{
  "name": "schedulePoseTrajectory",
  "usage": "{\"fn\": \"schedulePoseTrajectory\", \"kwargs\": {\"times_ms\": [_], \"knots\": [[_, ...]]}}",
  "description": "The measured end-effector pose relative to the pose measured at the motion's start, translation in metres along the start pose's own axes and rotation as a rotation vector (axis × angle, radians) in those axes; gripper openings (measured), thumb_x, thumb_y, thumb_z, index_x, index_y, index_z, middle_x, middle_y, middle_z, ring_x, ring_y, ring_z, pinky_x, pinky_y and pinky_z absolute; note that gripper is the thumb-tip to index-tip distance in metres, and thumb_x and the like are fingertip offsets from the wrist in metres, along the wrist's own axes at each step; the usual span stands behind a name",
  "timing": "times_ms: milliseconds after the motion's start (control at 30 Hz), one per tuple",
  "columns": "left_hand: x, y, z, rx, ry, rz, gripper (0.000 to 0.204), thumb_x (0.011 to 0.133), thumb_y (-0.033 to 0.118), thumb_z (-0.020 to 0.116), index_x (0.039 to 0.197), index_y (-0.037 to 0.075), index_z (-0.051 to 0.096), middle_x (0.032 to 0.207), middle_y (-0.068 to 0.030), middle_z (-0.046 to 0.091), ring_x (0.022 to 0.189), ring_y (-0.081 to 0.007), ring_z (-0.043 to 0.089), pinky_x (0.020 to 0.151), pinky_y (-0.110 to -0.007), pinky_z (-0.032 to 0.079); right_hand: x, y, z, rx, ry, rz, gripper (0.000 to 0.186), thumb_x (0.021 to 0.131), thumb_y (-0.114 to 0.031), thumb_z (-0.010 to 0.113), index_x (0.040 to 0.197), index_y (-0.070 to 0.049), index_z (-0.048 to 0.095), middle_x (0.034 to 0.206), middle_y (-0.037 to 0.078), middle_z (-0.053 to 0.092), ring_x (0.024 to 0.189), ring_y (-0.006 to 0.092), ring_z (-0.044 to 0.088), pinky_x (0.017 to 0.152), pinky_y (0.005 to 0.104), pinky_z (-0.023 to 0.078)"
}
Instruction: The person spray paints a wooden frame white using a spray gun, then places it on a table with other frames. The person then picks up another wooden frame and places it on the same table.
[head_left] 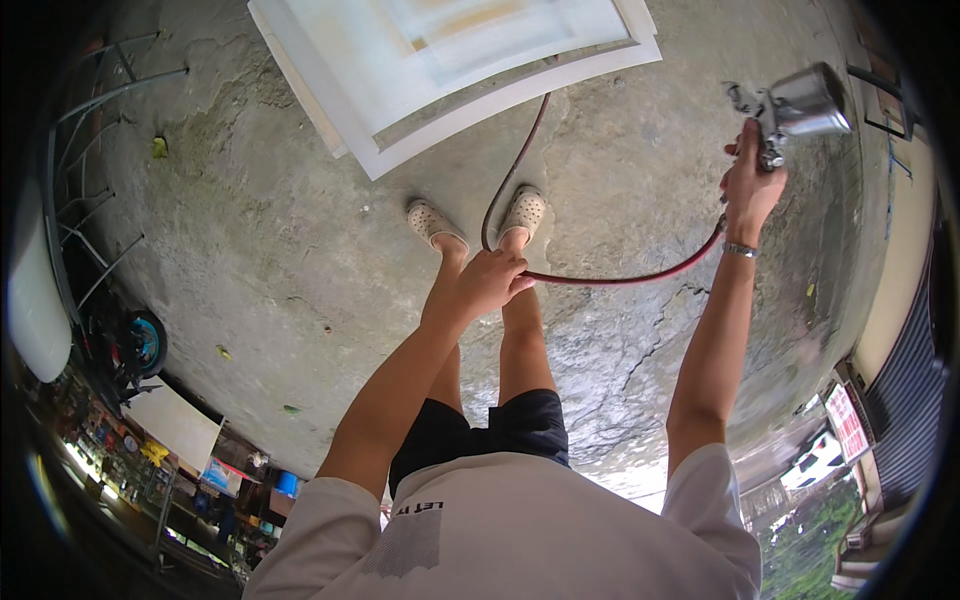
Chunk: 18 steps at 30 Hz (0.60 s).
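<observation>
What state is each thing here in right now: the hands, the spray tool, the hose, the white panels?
Right hand: raised, gripping the spray gun's handle.
Spray gun: held up in the air, metal cup on top, not pointed at the panels.
Left hand: closed around the red hose.
Red hose: slack, curving from left hand to gun and up under the panels.
White panels: lying flat, stacked on the concrete floor.

L hand (487, 283) closed in a loose fist, arm straight down in front; R hand (750, 185) clenched, arm stretched out w/ bracelet on wrist.
</observation>
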<state>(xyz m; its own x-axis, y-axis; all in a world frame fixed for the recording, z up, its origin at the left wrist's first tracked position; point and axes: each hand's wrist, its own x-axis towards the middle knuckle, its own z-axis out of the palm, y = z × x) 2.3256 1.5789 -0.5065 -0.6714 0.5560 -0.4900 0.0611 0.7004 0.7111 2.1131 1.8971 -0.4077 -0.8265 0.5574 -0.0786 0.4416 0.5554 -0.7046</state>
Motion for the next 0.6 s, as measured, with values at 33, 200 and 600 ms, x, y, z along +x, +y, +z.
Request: {"fn": "schedulePoseTrajectory", "kwargs": {"times_ms": [33, 200, 600], "knots": [[-0.005, -0.004, 0.002, 0.010, -0.024, 0.010, 0.033, 0.094, 0.039, 0.062, 0.092, 0.007, 0.067, 0.084, -0.0113, 0.066, 0.088, -0.0298, 0.066, 0.082, -0.046, 0.049, -0.011, -0.004, 0.006, -0.039, -0.058, 0.008, 0.045, 0.094, -0.044, 0.067, 0.087, 0.000, 0.075, 0.062, 0.006, 0.068, 0.042, 0.0108, 0.056, 0.039, 0.0284, 0.042], [-0.044, -0.035, 0.013, 0.092, -0.067, 0.076, 0.028, 0.092, 0.036, 0.065, 0.089, 0.009, 0.066, 0.084, -0.0089, 0.065, 0.088, -0.0266, 0.066, 0.084, -0.044, 0.049, -0.090, -0.031, 0.033, -0.052, -0.316, 0.026, 0.050, 0.093, -0.048, 0.068, 0.079, 0.000, 0.073, 0.058, 0.003, 0.063, 0.047, 0.0081, 0.055, 0.044, 0.0264, 0.041], [-0.130, -0.140, 0.021, 0.178, -0.170, 0.089, 0.029, 0.085, 0.036, 0.071, 0.099, 0.012, 0.065, 0.108, -0.0064, 0.063, 0.111, -0.0247, 0.061, 0.087, -0.042, 0.050, -0.282, -0.096, 0.082, 0.133, -0.831, -0.259, 0.027, 0.087, -0.023, 0.075, 0.096, 0.002, 0.070, 0.071, 0.019, 0.064, 0.061, 0.0341, 0.062, 0.060, 0.0405, 0.048]]}}
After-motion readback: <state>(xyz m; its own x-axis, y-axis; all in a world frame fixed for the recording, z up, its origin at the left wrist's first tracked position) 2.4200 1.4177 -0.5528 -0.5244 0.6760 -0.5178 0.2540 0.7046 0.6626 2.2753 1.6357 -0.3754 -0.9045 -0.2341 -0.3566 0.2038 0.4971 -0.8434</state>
